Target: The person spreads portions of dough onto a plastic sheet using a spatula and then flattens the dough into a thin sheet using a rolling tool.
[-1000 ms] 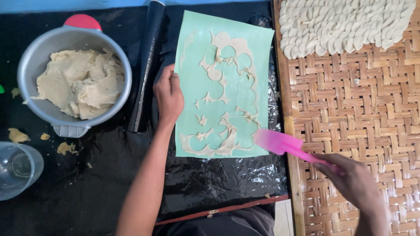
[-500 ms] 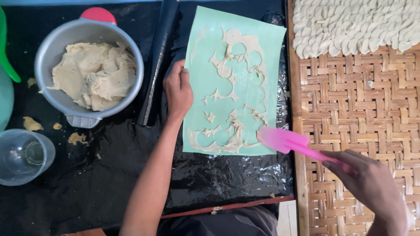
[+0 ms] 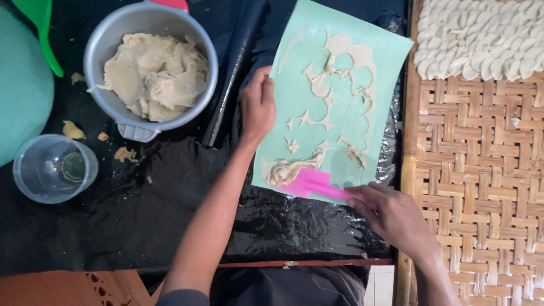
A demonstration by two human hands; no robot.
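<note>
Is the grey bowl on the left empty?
No, the grey bowl holds a big heap of pale dough that fills most of its inside.

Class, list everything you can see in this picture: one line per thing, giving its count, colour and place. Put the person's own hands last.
Mat: one, pale green, centre, on the black sheet.
Dough scraps: many, beige, spread over the mat.
Scraper: one, pink, at the mat's lower edge.
Metal bowl: one, grey, upper left, holding beige dough.
Rolling pin: one, black, between bowl and mat.
Plastic cup: one, clear, lower left.
Black sheet: one, shiny, covering the work surface.
Woven tray: one, tan, right side.
Cut dough pieces: many, off-white, top of the tray.
Left hand: one, pressing the mat's left edge.
Right hand: one, fingers gripping the scraper's handle.
</note>
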